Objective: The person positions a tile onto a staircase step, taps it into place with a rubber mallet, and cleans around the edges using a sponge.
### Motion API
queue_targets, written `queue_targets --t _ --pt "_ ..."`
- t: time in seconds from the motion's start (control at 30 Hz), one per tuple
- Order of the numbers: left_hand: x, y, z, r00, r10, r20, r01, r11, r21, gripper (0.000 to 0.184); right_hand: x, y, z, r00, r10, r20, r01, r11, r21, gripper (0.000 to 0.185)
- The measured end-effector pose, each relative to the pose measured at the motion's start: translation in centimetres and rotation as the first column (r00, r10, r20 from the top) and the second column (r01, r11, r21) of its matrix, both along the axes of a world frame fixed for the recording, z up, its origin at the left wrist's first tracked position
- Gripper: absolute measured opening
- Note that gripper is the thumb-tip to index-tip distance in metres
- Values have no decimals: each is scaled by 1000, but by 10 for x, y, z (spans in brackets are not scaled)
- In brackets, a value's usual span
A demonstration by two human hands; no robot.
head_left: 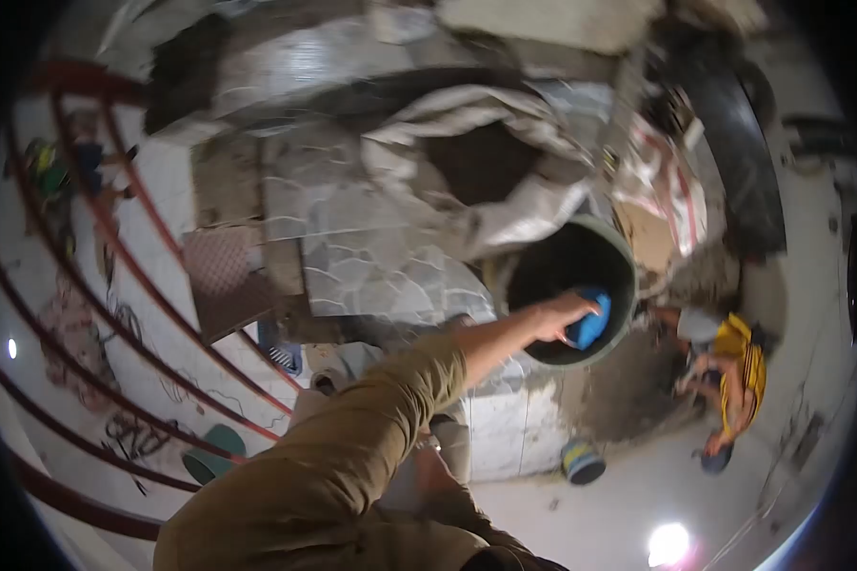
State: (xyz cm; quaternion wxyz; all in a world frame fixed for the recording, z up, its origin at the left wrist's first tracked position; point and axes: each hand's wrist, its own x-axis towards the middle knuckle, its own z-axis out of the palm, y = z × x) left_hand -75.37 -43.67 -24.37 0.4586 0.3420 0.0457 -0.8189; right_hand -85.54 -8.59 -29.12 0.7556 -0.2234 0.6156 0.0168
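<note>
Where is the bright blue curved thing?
In the head view, right of centre, the bright blue curved thing is gripped in the left hand, at the opening of the big round greenish bucket beside the open off-white sack.

No legible txt, brand or no. in view. Yellow-&-blue band on sm. bucket (583, 462) too tiny/blurry to read; red-striped woven sack (659, 181), ditto: stripes only, approx.

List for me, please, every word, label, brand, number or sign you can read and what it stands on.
No text can be read anywhere in view.
Yellow-and-blue container: any label is too small and blurred to read.
Red-striped sack: no legible lettering.
</note>
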Motion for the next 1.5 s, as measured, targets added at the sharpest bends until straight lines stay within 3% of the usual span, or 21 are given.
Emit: queue_targets --t 0.03,0.13,0.17,0.23,0.3,0.33,0.37,0.4,0.43,0.5,0.6,0.8,0.83,0.87,1.0,1.13,1.2,1.27,1.37,1.47,1.5 --pt "5 10 0 961 30 -277 -26 999 18 34 8 1 -1 998 64 7 -63 998 -30 24" --pt "96 83 101 882 107 -459 -106 994 28 33 39 5 -5 920 392 -4 -386 903 -190 24" --pt "126 115 126 875 239 -421 -268 963 -9 37 47 8 -8 810 586 -32 -565 765 -309 25" --pt "184 168 152 719 389 -576 -412 906 99 40 68 6 -26 434 879 -196 -765 244 -596 25" --pt "262 231 170 782 408 -471 -458 889 10 46 103 -8 -19 267 930 -253 -715 14 -699 25" --pt "305 264 179 809 419 -413 -472 881 -31 50 131 -14 -6 239 934 -265 -680 -34 -732 25" --pt "343 290 186 831 429 -354 -479 875 -63 53 180 -23 42 293 932 -214 -688 50 -724 25" --pt "375 308 186 867 466 -176 -478 878 -26 55 229 -31 92 349 923 -165 -689 134 -712 25" --pt "409 320 186 875 483 10 -484 875 7 58 263 -37 105 293 930 -223 -598 -4 -801 24" --pt "470 339 206 843 431 322 -434 899 -66 62 331 -45 144 103 932 -347 -696 -182 -694 30" --pt "547 339 237 703 335 628 -396 917 -45 68 396 -35 184 205 971 -122 -522 4 -853 30" --pt "668 318 213 321 -95 942 -113 984 138 70 424 10 131 164 968 -192 -595 -58 -802 28" --pt "686 312 207 240 -173 955 -106 973 203 68 425 21 103 148 965 -219 -595 -90 -799 28" --pt "707 307 198 198 -177 964 -76 978 195 67 432 30 89 -5 962 -273 -691 -200 -695 27" --pt "745 272 169 139 -176 974 -113 975 193 68 463 37 108 43 997 -70 -713 -18 -701 25" --pt "814 247 109 -97 -94 991 -245 967 67 67 474 39 63 -125 984 -123 -716 -176 -676 23" --pt "822 239 136 -266 -233 935 -436 895 99 53 485 32 61 -102 984 -144 -711 -174 -682 22" --pt "859 254 132 -332 -485 809 -480 825 297 29 491 28 65 -62 991 -120 -726 -128 -676 22" --pt "884 297 122 -457 -581 674 -522 788 326 28 499 22 79 -2 998 -58 -755 -40 -654 22" --pt "854 317 140 -104 -328 939 -331 902 278 30 507 9 87 -83 994 -75 -749 -112 -653 24" --pt "844 317 145 -73 -333 940 -256 917 305 30 508 11 80 -72 994 -84 -741 -109 -662 24"
